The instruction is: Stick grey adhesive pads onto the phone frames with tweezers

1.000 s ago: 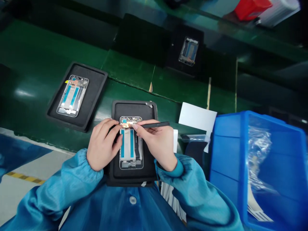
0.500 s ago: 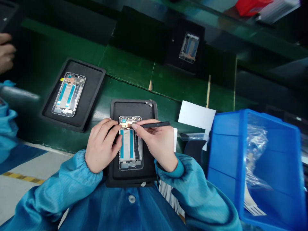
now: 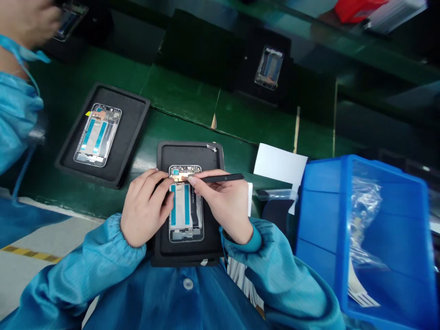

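My right hand [image 3: 225,206] pinches a black spudger [image 3: 223,178]; my half-open left hand [image 3: 146,208] seems to press the phone frame [image 3: 182,206]. A co-worker's hand [image 3: 27,18] has just entered top left, holding another frame [image 3: 70,18].

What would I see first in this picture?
In the middle, the left hand and right hand bend over an open phone frame on a black foam tray. The right hand holds a slim black spudger. On the right sits a big blue plastic bin.
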`<action>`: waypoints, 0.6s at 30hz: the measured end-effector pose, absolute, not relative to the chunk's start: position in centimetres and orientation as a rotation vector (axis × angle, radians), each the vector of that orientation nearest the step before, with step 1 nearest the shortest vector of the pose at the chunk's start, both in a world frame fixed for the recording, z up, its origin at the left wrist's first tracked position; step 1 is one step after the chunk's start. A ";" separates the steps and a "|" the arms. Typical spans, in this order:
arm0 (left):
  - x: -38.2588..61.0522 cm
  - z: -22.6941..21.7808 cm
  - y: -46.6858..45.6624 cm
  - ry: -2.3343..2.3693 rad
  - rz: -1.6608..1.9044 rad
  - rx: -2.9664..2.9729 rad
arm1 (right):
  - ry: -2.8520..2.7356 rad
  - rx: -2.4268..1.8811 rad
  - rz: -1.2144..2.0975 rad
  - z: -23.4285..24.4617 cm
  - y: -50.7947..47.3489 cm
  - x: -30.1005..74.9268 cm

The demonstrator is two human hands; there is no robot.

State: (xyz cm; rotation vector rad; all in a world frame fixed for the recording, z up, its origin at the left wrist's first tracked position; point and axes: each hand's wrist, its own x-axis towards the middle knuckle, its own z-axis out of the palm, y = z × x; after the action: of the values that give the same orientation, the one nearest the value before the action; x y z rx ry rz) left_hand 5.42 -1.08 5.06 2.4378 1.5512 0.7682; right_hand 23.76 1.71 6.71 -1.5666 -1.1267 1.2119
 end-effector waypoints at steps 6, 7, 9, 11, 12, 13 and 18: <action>5.4 5.0 -1.1 1.553 0.766 2.438 | -1.113 -1.562 1.226 6.5 1.7 23.7; 5.4 5.0 -1.1 1.553 0.765 2.438 | -1.112 -1.562 1.232 6.5 1.8 23.7; 5.4 5.0 -1.1 1.552 0.769 2.438 | -1.108 -1.560 1.238 6.5 1.8 23.7; 5.4 5.0 -1.1 1.550 0.776 2.440 | -1.108 -1.560 1.236 6.5 1.8 23.7; 5.4 5.0 -1.1 1.550 0.776 2.441 | -1.111 -1.562 1.234 6.5 1.8 23.7; 5.4 5.0 -1.1 1.550 0.773 2.443 | -1.116 -1.565 1.231 6.5 1.8 23.7; 5.4 5.0 -1.1 1.558 0.754 2.449 | -1.146 -1.566 1.218 6.5 1.8 23.8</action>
State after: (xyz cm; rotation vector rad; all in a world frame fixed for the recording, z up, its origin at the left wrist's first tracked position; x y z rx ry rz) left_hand 5.37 -1.11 5.02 2.4492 1.5579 0.7535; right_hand 23.79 1.76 6.45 -1.5659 -1.1457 1.2178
